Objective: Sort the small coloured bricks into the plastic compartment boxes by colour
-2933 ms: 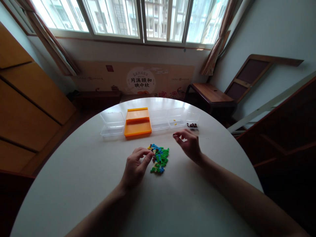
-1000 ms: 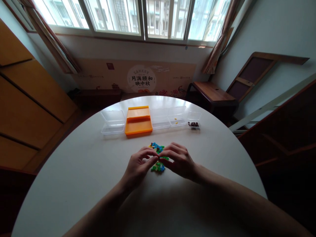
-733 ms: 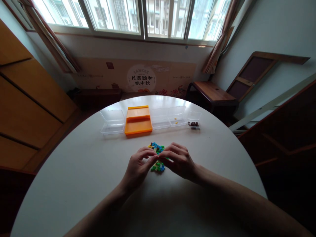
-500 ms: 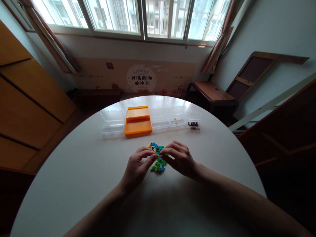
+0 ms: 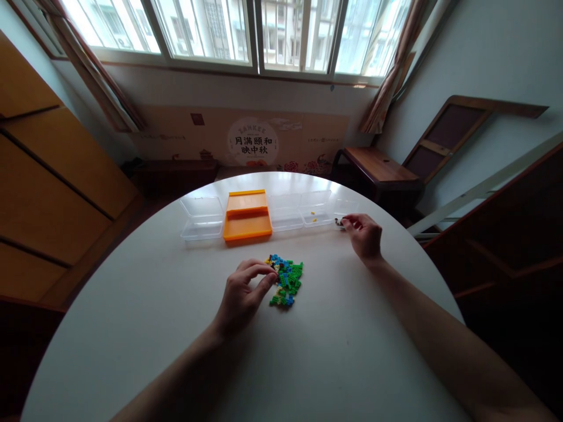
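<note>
Our right hand [image 5: 364,235] had left the brick pile [image 5: 285,281] mid-worktop for the small clear box [image 5: 343,212] of brown bricks, fingers pinched, contents unclear; left hand [image 5: 244,294] stayed, fingertips pinched at the pile's edge.

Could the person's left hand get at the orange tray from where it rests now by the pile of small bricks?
Probably yes. The left hand rests at the brick pile, and only bare table lies between it and the orange tray. Nothing stands in that path; the right hand is off at the small clear box.
</note>
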`<act>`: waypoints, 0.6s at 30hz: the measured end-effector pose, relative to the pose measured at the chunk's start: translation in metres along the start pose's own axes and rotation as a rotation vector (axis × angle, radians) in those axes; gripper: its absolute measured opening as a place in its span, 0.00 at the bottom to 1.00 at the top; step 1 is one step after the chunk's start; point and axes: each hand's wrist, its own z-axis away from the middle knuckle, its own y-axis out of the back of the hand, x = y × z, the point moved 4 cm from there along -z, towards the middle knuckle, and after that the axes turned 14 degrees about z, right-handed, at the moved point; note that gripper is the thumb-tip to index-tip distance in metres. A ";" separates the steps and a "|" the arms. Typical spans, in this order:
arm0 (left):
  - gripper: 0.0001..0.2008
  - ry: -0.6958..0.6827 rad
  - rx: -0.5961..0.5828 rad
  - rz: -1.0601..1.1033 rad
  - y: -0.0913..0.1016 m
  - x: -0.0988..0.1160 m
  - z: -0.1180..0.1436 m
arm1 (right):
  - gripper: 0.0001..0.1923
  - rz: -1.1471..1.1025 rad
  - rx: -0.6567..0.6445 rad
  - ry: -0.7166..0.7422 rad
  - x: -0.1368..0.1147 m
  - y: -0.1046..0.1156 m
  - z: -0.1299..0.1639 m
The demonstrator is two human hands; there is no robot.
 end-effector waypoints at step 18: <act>0.07 -0.133 -0.102 -0.583 -0.001 -0.005 0.002 | 0.09 -0.048 -0.050 0.069 -0.019 -0.001 0.008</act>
